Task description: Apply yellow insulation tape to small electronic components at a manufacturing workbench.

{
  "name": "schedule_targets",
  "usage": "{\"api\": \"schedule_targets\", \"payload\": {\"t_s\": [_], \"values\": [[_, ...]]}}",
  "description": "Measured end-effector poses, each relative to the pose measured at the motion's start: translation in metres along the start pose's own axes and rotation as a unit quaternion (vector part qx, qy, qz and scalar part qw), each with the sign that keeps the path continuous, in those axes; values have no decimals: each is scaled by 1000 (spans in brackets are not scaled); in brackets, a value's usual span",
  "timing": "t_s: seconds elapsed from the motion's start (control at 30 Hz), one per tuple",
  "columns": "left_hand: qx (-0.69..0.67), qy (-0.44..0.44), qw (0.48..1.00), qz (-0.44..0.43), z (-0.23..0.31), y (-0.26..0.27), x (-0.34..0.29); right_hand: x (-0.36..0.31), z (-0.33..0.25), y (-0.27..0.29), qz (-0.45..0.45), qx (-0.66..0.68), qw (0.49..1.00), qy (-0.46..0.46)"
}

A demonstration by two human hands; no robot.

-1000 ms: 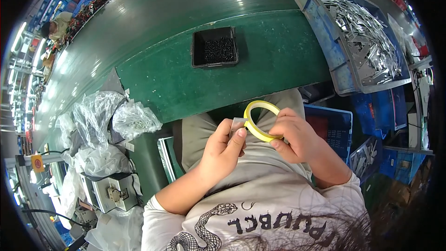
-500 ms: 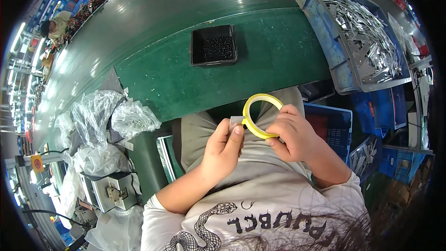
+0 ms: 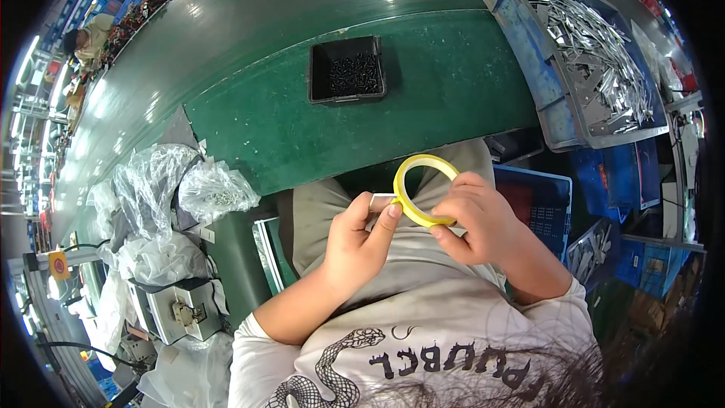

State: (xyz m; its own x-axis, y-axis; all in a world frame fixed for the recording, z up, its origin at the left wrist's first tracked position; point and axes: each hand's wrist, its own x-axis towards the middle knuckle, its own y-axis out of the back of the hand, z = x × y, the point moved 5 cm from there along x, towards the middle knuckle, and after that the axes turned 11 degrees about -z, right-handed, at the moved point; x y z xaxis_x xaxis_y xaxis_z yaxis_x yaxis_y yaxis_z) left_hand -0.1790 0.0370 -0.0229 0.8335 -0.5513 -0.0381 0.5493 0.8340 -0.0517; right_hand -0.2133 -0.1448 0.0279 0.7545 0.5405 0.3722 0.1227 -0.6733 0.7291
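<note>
"Tilted, that's the main change: half a second ago the plate [image 3: 384, 196] showed its flat grey face, and now I see mostly its pale edge. The tape [image 3: 412, 213] has barely stirred."

"Where do you have them?"

"Both up over my lap [image 3: 321, 213], short of the bench [image 3: 249, 136]. My left hand [image 3: 359, 240] pinches the plate between thumb and bent forefinger. My right hand [image 3: 483, 219] grips the far lower side of the yellow roll, thumb below and fingers above."

"Are they touching?"

"The roll's near side meets the plate's end, right by my left thumb tip. Whether any tape is stuck down there I can't tell; my thumb is in the way."

"How would you do this bit well?"

"I'd keep the left pinch firm and close to that end, so the plate can't twist. I'd hold the roll level with the edge, pull evenly rather than jerk, and press from the middle outward so nothing wrinkles. Too loose a right grip and the roll could swing off line."

"And around you?"

"A black tray [image 3: 347, 99] of small dark parts sits ahead on the bench, and a blue bin [image 3: 521, 49] heaped with metal pieces [image 3: 600, 64] stands to my right."
</note>
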Motion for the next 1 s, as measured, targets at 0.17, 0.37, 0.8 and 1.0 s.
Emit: {"api": "schedule_targets", "payload": {"t_s": [0.17, 0.37, 0.8, 1.0], "values": [[183, -28, 983, 3, 9, 4, 1, 16, -5, 2, -103, 73, 983, -137], [273, -70, 959, 14, 18, 3, -2, 24, -1, -5, -145, 113, 966, -183], [231, -123, 965, -10, 14, 2, -8, 25, 2, -8, -91, 206, 964, -144], [231, -130, 964, -24, 14, -3, -9, 25, -7, -1, 59, 72, 994, -62]]}}
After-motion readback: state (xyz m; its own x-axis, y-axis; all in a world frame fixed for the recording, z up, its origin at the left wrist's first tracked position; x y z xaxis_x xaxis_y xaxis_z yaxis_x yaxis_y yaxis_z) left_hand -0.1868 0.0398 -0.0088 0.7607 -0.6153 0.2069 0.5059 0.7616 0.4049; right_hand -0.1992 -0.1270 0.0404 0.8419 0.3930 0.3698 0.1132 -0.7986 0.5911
